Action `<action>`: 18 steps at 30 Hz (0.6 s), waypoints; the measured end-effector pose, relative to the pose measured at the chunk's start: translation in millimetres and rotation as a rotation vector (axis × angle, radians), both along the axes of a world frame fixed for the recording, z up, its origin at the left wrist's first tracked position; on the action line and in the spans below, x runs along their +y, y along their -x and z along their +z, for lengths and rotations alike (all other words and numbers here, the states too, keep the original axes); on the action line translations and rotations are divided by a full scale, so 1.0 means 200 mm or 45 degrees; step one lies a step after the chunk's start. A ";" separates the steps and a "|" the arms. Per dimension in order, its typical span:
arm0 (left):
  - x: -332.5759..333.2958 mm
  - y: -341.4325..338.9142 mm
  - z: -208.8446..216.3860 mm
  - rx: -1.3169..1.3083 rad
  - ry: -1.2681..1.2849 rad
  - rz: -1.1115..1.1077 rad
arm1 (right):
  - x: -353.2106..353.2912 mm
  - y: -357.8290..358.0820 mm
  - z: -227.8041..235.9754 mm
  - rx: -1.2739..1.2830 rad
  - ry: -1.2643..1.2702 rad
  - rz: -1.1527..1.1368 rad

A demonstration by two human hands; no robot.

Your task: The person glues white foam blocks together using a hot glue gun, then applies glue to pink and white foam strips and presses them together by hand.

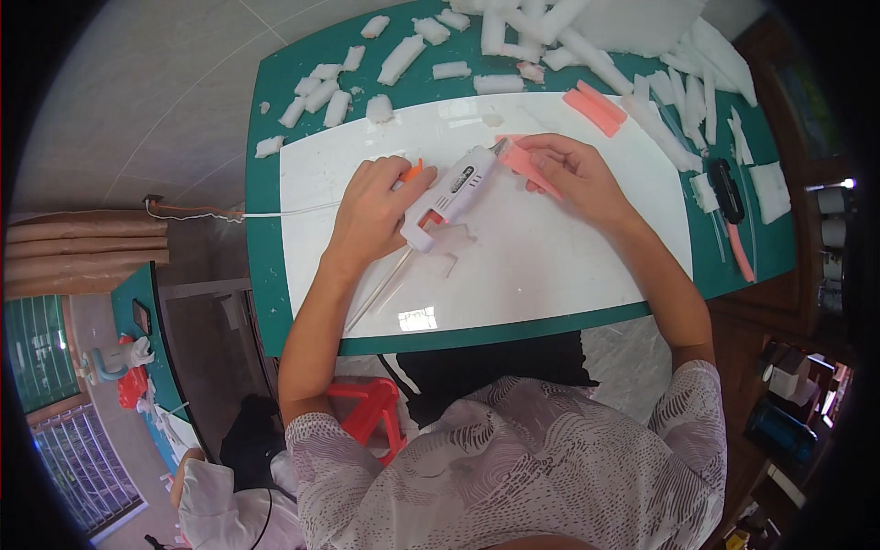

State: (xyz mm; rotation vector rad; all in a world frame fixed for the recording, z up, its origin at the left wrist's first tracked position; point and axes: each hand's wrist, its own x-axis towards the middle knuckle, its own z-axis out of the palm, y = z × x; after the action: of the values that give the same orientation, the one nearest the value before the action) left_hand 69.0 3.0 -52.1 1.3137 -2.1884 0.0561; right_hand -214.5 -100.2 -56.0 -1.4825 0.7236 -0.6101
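A white hot glue gun (456, 191) with an orange trigger lies over the white board (541, 266), gripped by my left hand (371, 209). From its rear end a pale glue stick (383, 286) sticks out toward me. Between the fingers and thumb of my right hand (579, 174) is a pink strip (526, 166), seemingly foam. The gun's nozzle meets the strip's upper left end; whether glue is coming out is too small to see. Beyond my right hand, a folded or doubled pink piece (594, 108) rests at the board's far edge.
Many white foam pieces (401, 60) are scattered along the far side of the green table (266, 220). At the right lies a black-handled tool (727, 191) beside clear sticks. A white cord (293, 212) runs left to a wall socket. A red stool (374, 408) and another person (234, 504) are lower left.
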 end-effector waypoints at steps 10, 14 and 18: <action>0.00 -0.01 -0.01 -0.004 0.014 -0.010 | 0.00 0.00 0.01 0.018 0.009 -0.003; 0.00 -0.01 0.00 0.004 -0.023 0.007 | 0.00 0.00 0.01 0.000 0.006 0.002; 0.00 0.00 0.00 0.011 -0.010 -0.004 | 0.00 0.00 0.00 -0.019 -0.012 0.000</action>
State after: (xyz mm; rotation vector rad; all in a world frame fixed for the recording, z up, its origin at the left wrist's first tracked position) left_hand 70.0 2.6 -52.8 1.3128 -2.1857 0.0408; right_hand -215.0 -100.6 -55.9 -1.4680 0.7143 -0.6162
